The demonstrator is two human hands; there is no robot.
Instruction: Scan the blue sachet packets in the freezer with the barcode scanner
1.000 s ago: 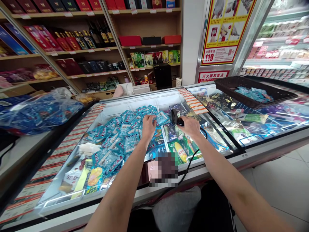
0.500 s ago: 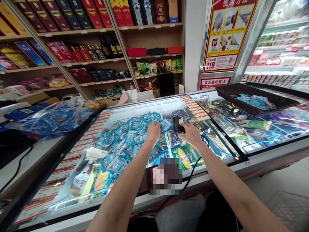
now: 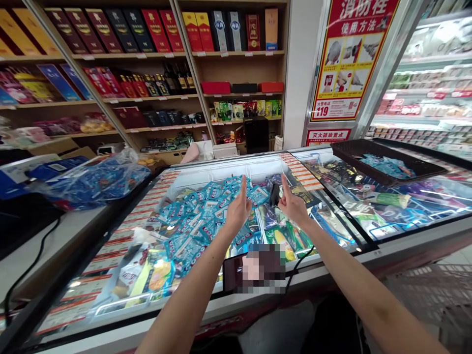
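Over the glass-topped freezer (image 3: 147, 169), my left hand (image 3: 239, 210) has its index finger stretched upward and the others curled, with nothing visibly held. My right hand (image 3: 293, 204) shows the same shape, index finger raised, a little to the right. A black handheld device (image 3: 274, 194) stands between the hands, nearest my right hand. Just right of my left hand is a blue packet (image 3: 260, 194). Many similar blue packets (image 3: 199, 214) lie spread to the left. A phone (image 3: 233, 274) rests at the freezer's front edge, its screen partly pixelated.
A brown tray (image 3: 416, 167) with blue packets sits at the right. To the left is a clear plastic bag (image 3: 99, 179) of blue packets. Green corn packages (image 3: 282, 238) lie near the front. Shelves (image 3: 239, 53) with boxed goods stand behind. A black cable (image 3: 302, 256) runs below my right forearm.
Both hands have changed from spread or bent fingers near the packet and the device to raised index fingers. My right hand has come away from the device. The camera view has shifted slightly.
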